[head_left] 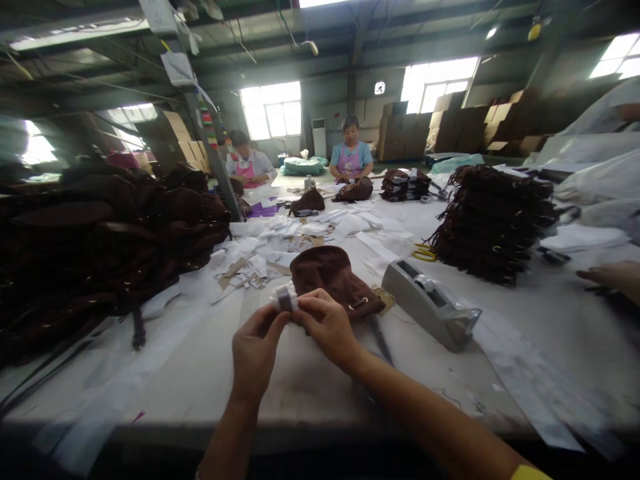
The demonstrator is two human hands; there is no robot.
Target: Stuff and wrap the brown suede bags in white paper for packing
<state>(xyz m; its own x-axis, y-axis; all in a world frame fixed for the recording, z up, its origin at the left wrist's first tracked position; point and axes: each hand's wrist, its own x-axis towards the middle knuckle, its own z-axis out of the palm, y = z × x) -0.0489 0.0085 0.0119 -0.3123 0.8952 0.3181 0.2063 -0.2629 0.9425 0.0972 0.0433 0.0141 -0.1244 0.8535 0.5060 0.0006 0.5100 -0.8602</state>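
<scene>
Left hand [255, 350] and right hand [325, 327] pinch one small white piece [285, 298], possibly tape, fingers closed, above brown bag [330, 273].

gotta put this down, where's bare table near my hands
Bare table lies at the near edge, below the left hand and right hand pinching the small white piece. Another patch: between tape dispenser and stacked bags. Crowded: paper scraps behind the brown bag, bag pile at left.
</scene>
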